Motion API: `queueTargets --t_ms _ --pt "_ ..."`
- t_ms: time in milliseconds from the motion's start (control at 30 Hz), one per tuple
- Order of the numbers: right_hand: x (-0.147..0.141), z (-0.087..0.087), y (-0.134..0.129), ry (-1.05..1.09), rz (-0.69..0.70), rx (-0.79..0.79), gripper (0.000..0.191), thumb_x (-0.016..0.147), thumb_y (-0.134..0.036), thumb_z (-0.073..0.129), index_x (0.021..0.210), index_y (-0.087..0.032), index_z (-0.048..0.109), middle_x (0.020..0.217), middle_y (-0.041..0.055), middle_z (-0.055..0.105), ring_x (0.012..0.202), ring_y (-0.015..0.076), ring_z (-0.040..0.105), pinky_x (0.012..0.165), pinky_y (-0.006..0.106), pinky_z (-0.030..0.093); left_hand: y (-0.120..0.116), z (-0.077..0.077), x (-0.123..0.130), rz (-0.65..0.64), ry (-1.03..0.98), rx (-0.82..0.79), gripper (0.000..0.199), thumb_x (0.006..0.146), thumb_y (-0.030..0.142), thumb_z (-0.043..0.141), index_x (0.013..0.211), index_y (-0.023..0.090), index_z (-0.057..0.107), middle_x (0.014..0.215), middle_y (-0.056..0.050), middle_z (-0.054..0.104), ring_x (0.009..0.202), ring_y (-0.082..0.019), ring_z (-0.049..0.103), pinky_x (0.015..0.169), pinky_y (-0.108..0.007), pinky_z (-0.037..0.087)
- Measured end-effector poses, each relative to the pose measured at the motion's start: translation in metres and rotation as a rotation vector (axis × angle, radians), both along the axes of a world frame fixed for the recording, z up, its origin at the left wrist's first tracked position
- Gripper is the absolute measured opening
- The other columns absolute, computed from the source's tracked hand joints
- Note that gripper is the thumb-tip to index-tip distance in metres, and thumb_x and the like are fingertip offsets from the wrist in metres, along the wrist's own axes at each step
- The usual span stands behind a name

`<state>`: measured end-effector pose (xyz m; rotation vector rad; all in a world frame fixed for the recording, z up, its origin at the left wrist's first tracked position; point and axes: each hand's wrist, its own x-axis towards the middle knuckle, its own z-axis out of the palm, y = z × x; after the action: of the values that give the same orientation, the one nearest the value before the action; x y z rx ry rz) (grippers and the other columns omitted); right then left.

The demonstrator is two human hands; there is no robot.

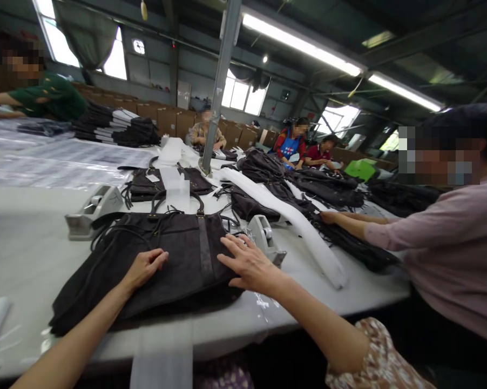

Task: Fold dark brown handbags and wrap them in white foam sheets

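Note:
A dark grey handbag lies flat on the table in front of me, its looped handles and thin straps at the far edge. My left hand is on the middle of its front, fingers curled in, with nothing visible in them. Over the bag's right side is my right hand, fingers spread and holding nothing; whether it touches the fabric I cannot tell. A translucent white strip hangs from the table edge below the bag.
Grey tape dispensers flank the bag. A long white foam roll lies to the right. More dark bags are heaped beyond it. On the right, a co-worker's hand touches a bag. A metal post rises mid-table.

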<state>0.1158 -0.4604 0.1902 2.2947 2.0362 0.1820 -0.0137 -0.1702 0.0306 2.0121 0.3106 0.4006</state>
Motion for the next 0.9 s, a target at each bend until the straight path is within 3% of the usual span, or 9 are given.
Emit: queueTargets --t_ms 133,233,300,367,433,533,633,767,900 --pt "0.023 -0.02 -0.008 0.001 -0.06 -0.097 0.079 0.059 -0.035 0.084 0.129 -0.023 0.049 0.145 0.0141 0.036 0.137 0.0321 0.026 0.11 0.05 0.02 -0.006 0.015 -0.003 -0.078 0.076 0.048 0.041 0.084 0.054 0.047 0.071 0.018 0.063 0.061 0.002 0.057 0.059 -0.013 0.051 0.056 -0.022 0.037" --pt "0.027 -0.04 -0.007 0.073 -0.07 -0.099 0.071 0.063 -0.035 0.082 0.125 -0.021 0.053 0.139 0.0125 0.044 0.136 0.0321 0.028 0.109 0.048 0.024 -0.011 0.031 -0.013 -0.237 0.126 0.074 0.046 0.086 0.053 0.044 0.113 0.021 0.061 0.102 -0.004 0.067 0.094 -0.02 0.06 0.081 -0.027 0.046" --pt "0.029 -0.047 -0.009 0.127 -0.06 -0.082 0.068 0.063 -0.036 0.082 0.123 -0.019 0.055 0.138 0.0126 0.045 0.137 0.0326 0.026 0.11 0.046 0.025 -0.02 0.041 -0.023 -0.39 0.153 0.156 0.062 0.082 0.053 0.051 0.137 0.025 0.042 0.134 -0.008 0.053 0.121 -0.025 0.049 0.1 -0.035 0.04" --pt "0.03 -0.051 -0.013 0.174 -0.062 -0.068 0.076 0.059 -0.039 0.084 0.125 -0.017 0.054 0.139 0.0143 0.043 0.137 0.034 0.023 0.111 0.045 0.025 -0.033 0.045 -0.033 -0.505 0.204 0.342 0.085 0.073 0.051 0.064 0.145 0.029 0.027 0.15 -0.009 0.033 0.135 -0.03 0.032 0.11 -0.046 0.028" --pt "0.03 -0.053 -0.017 0.2 -0.092 -0.058 0.086 0.054 -0.04 0.087 0.129 -0.017 0.051 0.144 0.0163 0.037 0.138 0.0358 0.021 0.11 0.046 0.026 -0.046 0.042 -0.039 -0.535 0.269 0.56 0.095 0.069 0.046 0.07 0.147 0.034 0.017 0.155 -0.008 0.019 0.14 -0.036 0.019 0.111 -0.059 0.018" --pt "0.027 -0.059 -0.02 0.212 -0.162 -0.041 0.092 0.05 -0.039 0.088 0.132 -0.021 0.049 0.149 0.0151 0.029 0.138 0.0377 0.019 0.109 0.05 0.026 -0.056 0.031 -0.043 -0.481 0.319 0.697 0.072 0.085 0.037 0.052 0.147 0.039 0.015 0.156 -0.005 0.018 0.141 -0.036 0.016 0.108 -0.064 0.019" --pt "0.018 -0.07 -0.017 0.251 -0.29 0.04 0.101 0.046 -0.033 0.09 0.136 -0.025 0.044 0.153 0.0134 0.017 0.137 0.0373 0.023 0.108 0.049 0.029 -0.054 0.023 -0.041 -0.46 0.332 0.617 0.054 0.094 0.033 0.035 0.145 0.04 0.02 0.154 -0.002 0.023 0.141 -0.029 0.018 0.11 -0.059 0.02" --pt "0.007 -0.083 -0.009 0.409 -0.594 0.251 0.132 0.042 -0.013 0.088 0.149 -0.027 0.012 0.154 0.02 0.0 0.131 0.0373 0.037 0.099 0.044 0.043 -0.045 0.028 -0.04 -0.48 0.329 0.5 0.048 0.096 0.04 0.032 0.144 0.037 0.026 0.153 -0.004 0.026 0.142 -0.027 0.018 0.112 -0.058 0.017" --pt "0.001 -0.088 -0.015 0.575 -0.661 0.462 0.135 0.043 -0.007 0.082 0.149 -0.022 0.0 0.15 0.0218 0.018 0.133 0.0335 0.035 0.101 0.044 0.041 -0.042 0.035 -0.04 -0.502 0.339 0.46 0.048 0.096 0.041 0.033 0.144 0.039 0.027 0.154 -0.003 0.024 0.142 -0.026 0.017 0.112 -0.058 0.015"
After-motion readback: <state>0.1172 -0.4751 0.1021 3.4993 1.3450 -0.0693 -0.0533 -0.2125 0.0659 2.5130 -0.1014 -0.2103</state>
